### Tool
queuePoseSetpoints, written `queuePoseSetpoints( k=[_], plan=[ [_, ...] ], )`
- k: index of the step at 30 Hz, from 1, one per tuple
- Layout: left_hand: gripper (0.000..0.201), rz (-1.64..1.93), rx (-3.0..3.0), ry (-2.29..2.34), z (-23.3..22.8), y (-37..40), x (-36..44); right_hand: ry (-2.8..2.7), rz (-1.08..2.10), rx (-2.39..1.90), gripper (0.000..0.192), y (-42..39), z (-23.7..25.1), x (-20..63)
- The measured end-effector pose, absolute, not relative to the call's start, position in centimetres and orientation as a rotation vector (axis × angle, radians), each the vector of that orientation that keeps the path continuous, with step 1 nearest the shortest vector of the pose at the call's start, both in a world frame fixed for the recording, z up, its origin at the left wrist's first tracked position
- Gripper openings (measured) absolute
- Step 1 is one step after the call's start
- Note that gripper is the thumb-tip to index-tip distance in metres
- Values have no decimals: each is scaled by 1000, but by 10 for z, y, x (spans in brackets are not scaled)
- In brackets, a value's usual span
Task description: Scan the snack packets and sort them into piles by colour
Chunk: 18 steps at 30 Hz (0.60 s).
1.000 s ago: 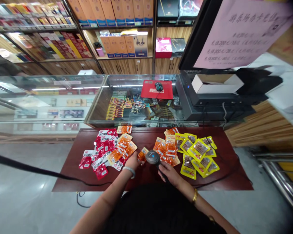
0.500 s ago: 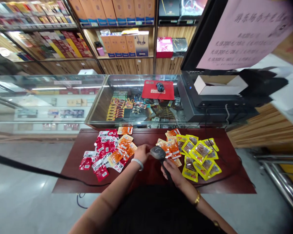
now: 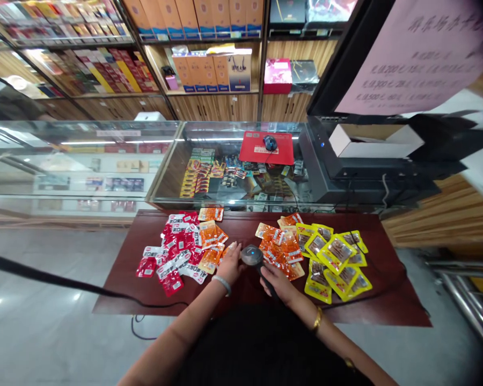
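Head view: the right hand [image 3: 279,282] is wrapped around the handle of a dark grey handheld barcode scanner [image 3: 253,255] above the dark red table [image 3: 116,284]; just left of that grip, the left hand [image 3: 232,264] lies with fingers spread on glossy orange snack packets [image 3: 209,257]; right of it lie yellow snack packets [image 3: 338,262].

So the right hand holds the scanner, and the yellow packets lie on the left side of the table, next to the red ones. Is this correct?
Not quite. The head view shows the yellow packets on the right side of the table, next to orange ones, far from the red packets. The right hand does hold the scanner.
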<state>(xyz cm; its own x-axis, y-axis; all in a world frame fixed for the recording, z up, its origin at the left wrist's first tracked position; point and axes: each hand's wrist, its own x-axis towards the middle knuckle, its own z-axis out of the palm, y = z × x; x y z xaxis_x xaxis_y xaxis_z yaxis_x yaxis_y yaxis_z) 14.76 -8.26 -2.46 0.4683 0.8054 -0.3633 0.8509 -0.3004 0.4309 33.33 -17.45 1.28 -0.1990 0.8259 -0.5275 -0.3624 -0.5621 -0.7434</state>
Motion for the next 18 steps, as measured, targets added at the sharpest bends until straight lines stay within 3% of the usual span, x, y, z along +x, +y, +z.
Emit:
queuePoseSetpoints(
  k=[6, 11, 18],
  plan=[
    [70, -318, 2126, 1806, -6, -66, 120, -556, 1849, -1268, 51, -180, 9, 334],
    [55, -457, 2202, 1684, -10, -59, 121, -589, 1848, -1290, 54, -180, 16, 332],
    [64, -401, 2185, 1769, -8, -57, 127, -629, 1853, -1332, 53, -183, 23, 334]
  ],
)
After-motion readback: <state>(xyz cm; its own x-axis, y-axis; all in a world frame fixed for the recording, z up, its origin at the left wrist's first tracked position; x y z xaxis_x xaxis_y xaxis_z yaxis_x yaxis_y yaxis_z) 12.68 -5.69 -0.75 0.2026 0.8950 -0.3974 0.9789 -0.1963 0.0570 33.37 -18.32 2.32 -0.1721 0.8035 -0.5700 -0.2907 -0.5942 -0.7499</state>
